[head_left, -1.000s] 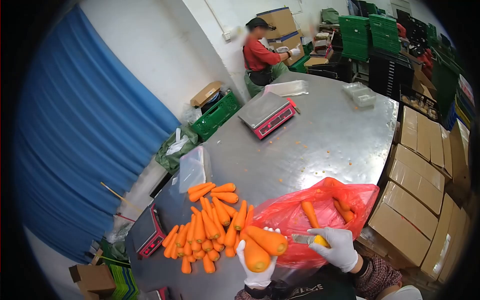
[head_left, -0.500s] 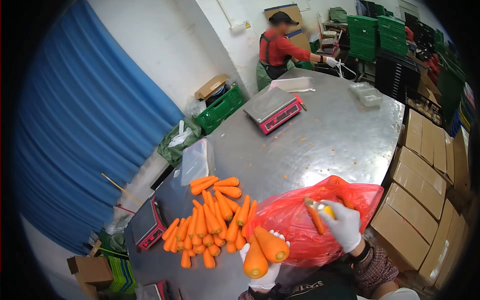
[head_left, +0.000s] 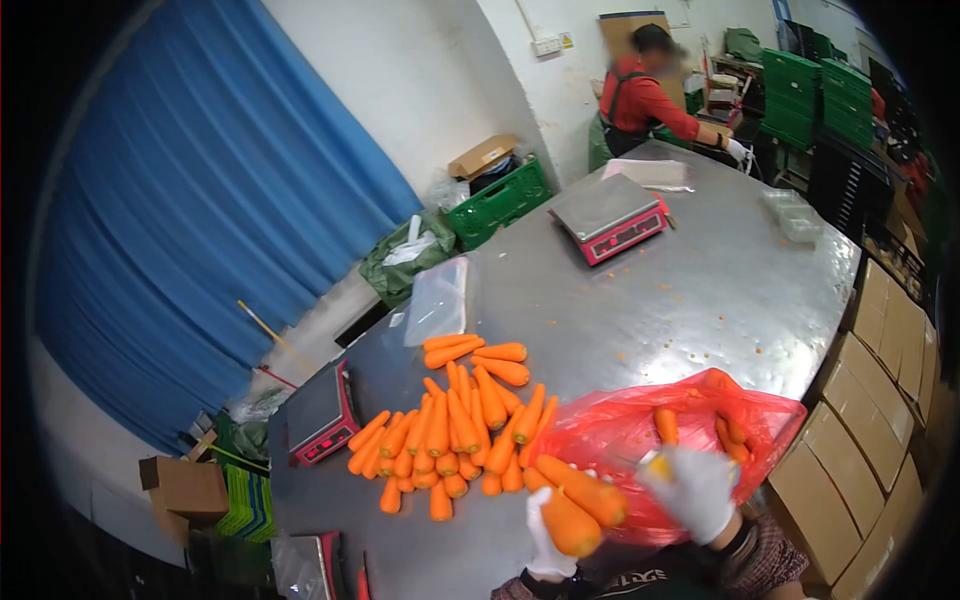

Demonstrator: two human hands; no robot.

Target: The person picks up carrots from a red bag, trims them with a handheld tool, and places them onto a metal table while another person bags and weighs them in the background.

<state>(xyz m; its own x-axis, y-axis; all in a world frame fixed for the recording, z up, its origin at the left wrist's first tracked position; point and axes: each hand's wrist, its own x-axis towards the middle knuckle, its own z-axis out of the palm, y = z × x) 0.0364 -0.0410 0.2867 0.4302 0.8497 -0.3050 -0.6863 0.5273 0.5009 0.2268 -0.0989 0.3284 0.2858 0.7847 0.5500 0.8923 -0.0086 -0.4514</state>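
Note:
My left hand [head_left: 546,545], in a white glove, is closed around two large carrots, one a front carrot [head_left: 571,524] and the other a rear carrot [head_left: 592,492]. Their thick ends point toward me. My right hand [head_left: 692,490], also gloved and smeared by motion, grips a yellow-handled tool [head_left: 659,466] over the red plastic bag [head_left: 600,425]. The tool's front part is too blurred to name its kind. Inside the open bag lie several carrots, among them a single carrot [head_left: 666,426]. To the left, a pile of carrots [head_left: 437,430] rests on the metal table [head_left: 520,290].
A red scale [head_left: 620,225] stands farther back, another scale [head_left: 325,410] at the left edge. Clear plastic bags [head_left: 438,300] lie behind the pile. Cardboard boxes [head_left: 850,450] line the right side. A person in red [head_left: 650,105] works at the far end, near clear trays [head_left: 795,215].
My view has turned, so the scene sits farther right. My right hand with the tool has moved down and left toward the carrots in my left hand, which still holds both.

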